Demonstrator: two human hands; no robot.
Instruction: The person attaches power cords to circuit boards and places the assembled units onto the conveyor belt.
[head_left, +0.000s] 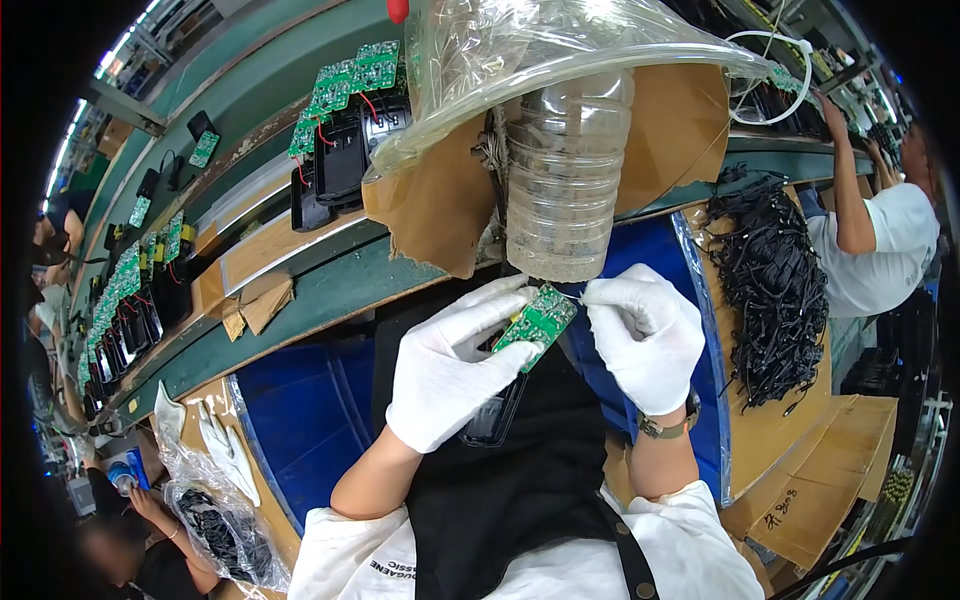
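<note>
White gloves cover both hands. My left hand (462,362) is closed on a green circuit board (541,322), thumb on its face and fingers behind the upper edge. Below the board, a black plastic case (492,415) hangs under the left palm, partly hidden by the glove. My right hand (645,335) is pinched just right of the board's upper corner, at a thin pale strand; whatever else is between the fingertips is too small to tell. Directly above the hands stands a ribbed clear plastic bottle (566,175).
Boards with red wires and black cases (345,150) line the green bench (330,285) at left. Black cables (770,290) lie heaped on cardboard at right, near a co-worker. Blue bins (300,420) flank my lap. An open carton (815,480) sits lower right.
</note>
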